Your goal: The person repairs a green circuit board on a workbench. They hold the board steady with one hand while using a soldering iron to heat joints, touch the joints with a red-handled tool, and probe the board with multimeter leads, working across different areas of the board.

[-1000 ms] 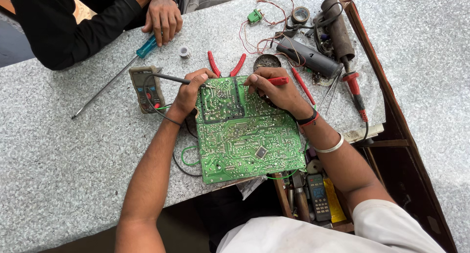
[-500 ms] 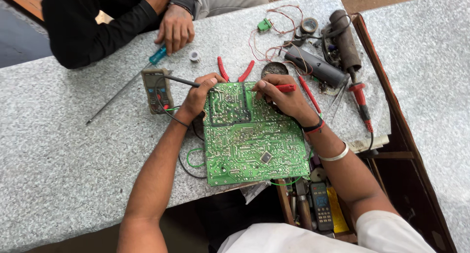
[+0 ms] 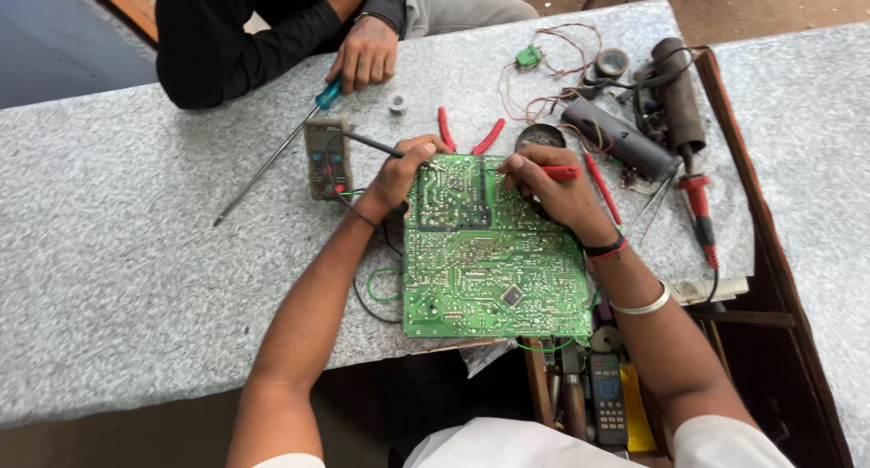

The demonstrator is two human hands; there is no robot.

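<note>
We are gripping a black probe (image 3: 370, 144) in our left hand (image 3: 401, 173) and a red probe (image 3: 555, 172) in our right hand (image 3: 548, 189), fingers pinched tight, both tips touching the green board (image 3: 494, 269).

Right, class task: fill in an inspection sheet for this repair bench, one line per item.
Surface: grey speckled table, worn.
Job's things: green circuit board solder side up; multimeter beside it.
Clutter: red-handled pliers, long screwdriver, tape roll, solder spool, dark cylindrical tools.
Hands: left hand holds black probe; right hand holds red probe; both tips on the board.
Cables: thin red wires; green wire under board.
Surroundings: another person's hand resting opposite.
</note>
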